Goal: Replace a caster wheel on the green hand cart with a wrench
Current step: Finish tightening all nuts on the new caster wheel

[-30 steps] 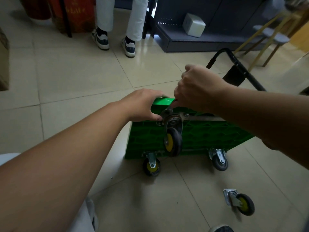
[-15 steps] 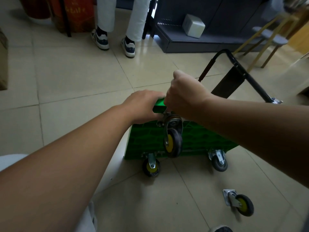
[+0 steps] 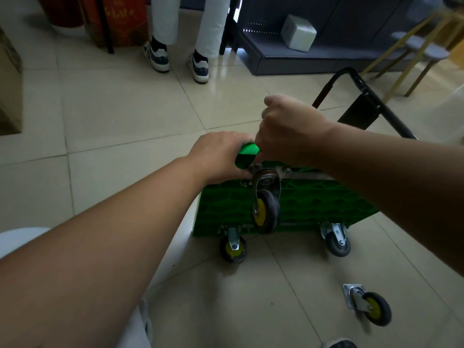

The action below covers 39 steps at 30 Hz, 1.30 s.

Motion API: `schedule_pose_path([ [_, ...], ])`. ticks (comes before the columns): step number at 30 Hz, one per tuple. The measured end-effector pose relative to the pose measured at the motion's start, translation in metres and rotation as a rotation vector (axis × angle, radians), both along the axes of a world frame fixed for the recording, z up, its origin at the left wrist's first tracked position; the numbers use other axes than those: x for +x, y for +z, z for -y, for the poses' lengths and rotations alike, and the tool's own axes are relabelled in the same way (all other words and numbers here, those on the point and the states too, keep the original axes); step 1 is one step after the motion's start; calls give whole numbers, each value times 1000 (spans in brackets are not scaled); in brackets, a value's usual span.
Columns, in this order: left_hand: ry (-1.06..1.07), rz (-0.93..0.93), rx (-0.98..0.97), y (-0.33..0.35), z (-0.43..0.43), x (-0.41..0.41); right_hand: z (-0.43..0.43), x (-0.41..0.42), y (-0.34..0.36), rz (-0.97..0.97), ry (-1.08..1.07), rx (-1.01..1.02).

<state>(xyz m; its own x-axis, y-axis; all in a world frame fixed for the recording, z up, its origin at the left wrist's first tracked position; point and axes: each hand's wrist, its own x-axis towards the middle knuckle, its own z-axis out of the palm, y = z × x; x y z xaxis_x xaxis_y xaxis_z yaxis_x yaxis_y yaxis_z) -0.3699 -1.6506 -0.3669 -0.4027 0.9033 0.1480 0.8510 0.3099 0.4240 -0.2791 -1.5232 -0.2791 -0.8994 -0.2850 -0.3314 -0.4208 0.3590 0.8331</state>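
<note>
The green hand cart (image 3: 313, 204) stands on its edge on the tiled floor, underside toward me, black handle (image 3: 359, 84) folded out behind. A grey caster with a yellow hub (image 3: 266, 212) sits at the upper corner on its metal plate. My left hand (image 3: 221, 156) grips the cart's top corner beside that plate. My right hand (image 3: 288, 129) is fisted just above the plate; only a sliver of metal, the wrench (image 3: 256, 160), shows below the fist. Two more casters (image 3: 232, 247) (image 3: 337, 241) rest on the floor. A loose caster (image 3: 371, 306) lies at the lower right.
A person in white trousers and sneakers (image 3: 198, 64) stands behind the cart. A dark shelf base with a white box (image 3: 298, 33) is at the back, wooden stools (image 3: 421, 49) to the right, a cardboard box (image 3: 7, 84) far left.
My right hand has swung leftward and upward over the caster plate, turning the wrench. The left hand stays on the cart's corner.
</note>
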Motion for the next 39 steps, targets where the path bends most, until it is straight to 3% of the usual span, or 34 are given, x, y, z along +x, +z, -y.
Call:
schedule_pose_path([
  [16,6,-153,-64,-9,0,0,-29,23,-18,-235,32,-173],
  [24,-39,-110,-74,-7,-6,-5,-18,22,-4,-98,-68,-154],
  [34,-100,-128,-118,-2,-6,-10,13,22,33,-119,-164,-25],
  [37,-85,-134,-126,-1,-6,-9,27,40,40,-215,-318,-180],
  [39,-88,-125,-119,-1,-6,-7,34,75,8,-394,-566,-489],
])
